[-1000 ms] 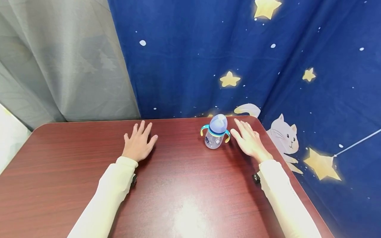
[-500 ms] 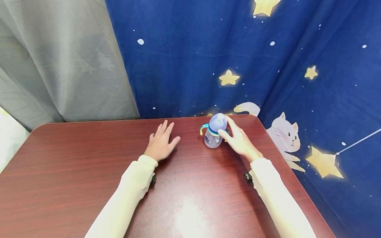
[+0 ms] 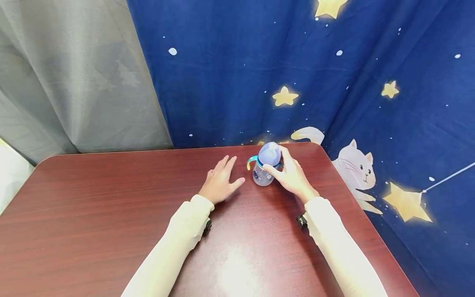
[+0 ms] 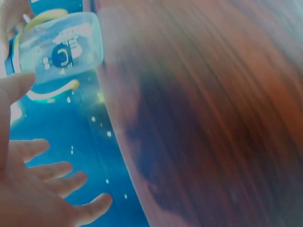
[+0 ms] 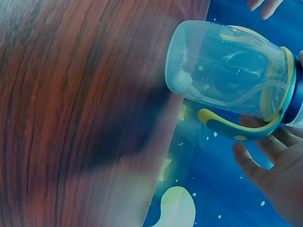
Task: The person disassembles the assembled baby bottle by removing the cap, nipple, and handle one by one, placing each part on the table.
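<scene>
We see a dark red wood-grain table (glossy) backed by a starry blue curtain; our right hand grips the baby bottle, left hand spread flat.

Two bare hands, left hand, right hand, long cream-white sleeves reaching to the wrists, a small black device strapped under each wrist, no rings visible

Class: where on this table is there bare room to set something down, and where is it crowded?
Bare tabletop spreads left of the left hand toward the grey curtain, and between both sleeves near the front edge. It is crowded at the far right corner: the right hand grips the baby bottle there.
</scene>
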### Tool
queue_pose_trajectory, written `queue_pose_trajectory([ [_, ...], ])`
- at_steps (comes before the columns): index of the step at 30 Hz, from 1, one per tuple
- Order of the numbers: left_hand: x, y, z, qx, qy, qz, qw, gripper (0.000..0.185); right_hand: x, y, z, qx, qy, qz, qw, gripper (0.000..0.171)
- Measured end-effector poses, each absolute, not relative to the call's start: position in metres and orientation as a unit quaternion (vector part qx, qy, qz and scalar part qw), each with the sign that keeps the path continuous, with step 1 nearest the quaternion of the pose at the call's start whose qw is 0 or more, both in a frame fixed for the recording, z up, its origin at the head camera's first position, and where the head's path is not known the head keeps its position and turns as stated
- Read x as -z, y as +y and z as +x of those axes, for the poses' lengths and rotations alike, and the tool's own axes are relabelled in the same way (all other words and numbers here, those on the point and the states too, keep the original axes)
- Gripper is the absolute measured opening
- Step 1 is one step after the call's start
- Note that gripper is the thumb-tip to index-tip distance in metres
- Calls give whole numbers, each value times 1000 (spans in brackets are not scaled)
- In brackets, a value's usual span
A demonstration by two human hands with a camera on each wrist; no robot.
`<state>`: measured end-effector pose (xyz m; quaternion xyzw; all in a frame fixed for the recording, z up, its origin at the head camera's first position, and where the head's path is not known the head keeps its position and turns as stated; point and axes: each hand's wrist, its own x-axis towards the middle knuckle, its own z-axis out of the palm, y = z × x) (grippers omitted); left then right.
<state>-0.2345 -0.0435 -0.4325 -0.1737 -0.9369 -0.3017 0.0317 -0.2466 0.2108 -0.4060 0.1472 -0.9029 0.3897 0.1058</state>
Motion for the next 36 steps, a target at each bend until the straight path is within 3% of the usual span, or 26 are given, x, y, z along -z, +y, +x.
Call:
queue_pose_trajectory([
  [20, 434, -25, -234, 378, -902, -208, 32, 90, 408, 190, -231, -382, -901, 184, 96, 74],
  [28, 437, -24, -235, 453, -864, -213, 50, 71, 409, 185, -229, -398, -889, 213, 78, 73],
  [36, 439, -27, -236, 489, -842, -224, 47, 74, 408, 180, -226, -378, -894, 227, 76, 73],
])
